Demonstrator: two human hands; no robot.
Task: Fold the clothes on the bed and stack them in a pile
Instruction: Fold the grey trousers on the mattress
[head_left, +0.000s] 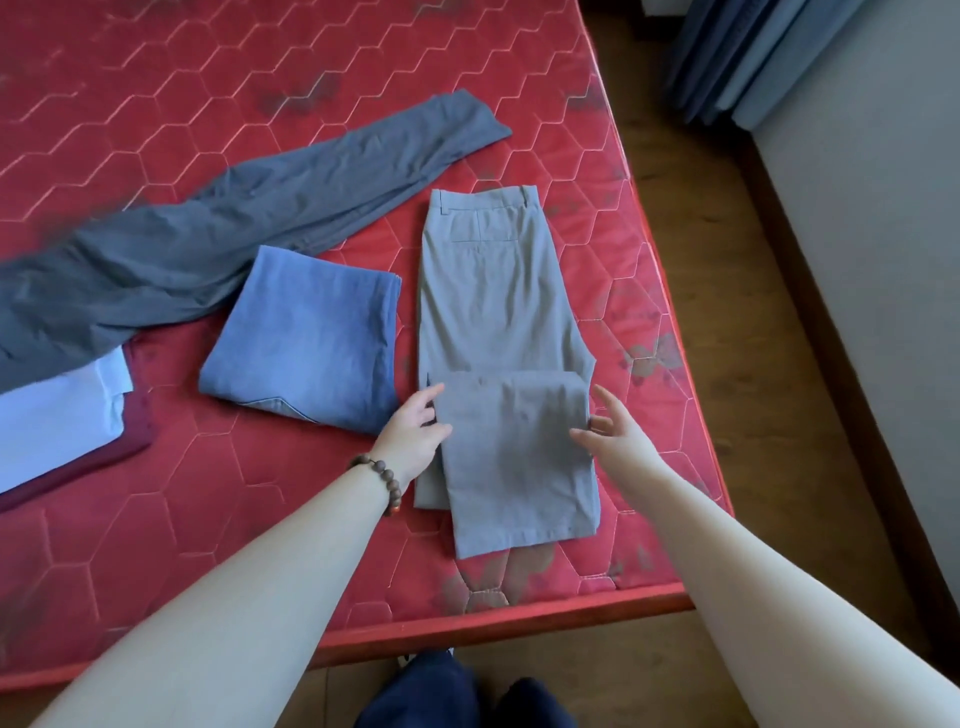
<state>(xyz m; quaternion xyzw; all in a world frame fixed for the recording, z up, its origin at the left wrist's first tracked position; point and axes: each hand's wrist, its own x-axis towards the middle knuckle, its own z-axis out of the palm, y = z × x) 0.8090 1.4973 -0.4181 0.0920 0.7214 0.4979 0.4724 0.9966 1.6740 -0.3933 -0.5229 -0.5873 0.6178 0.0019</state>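
— Centre right of the frame, we've got the grey trousers (498, 322) laid long on the red mattress (208, 519), leg end doubled back.

— And our left hand (413, 428) touches that fold's left edge, fingers relaxed, gripping nothing; our right hand (613, 434) hovers spread at its right edge.

— Folded blue jeans (306, 338) lie just left.

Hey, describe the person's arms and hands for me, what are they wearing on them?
Both forearms are bare, with no sleeves in view. The left hand has a bracelet of round brown wooden beads around its wrist, with one reddish bead near the bottom. The right hand and its wrist carry nothing: no watch or glove shows, and no rings can be seen on the fingers of either hand.
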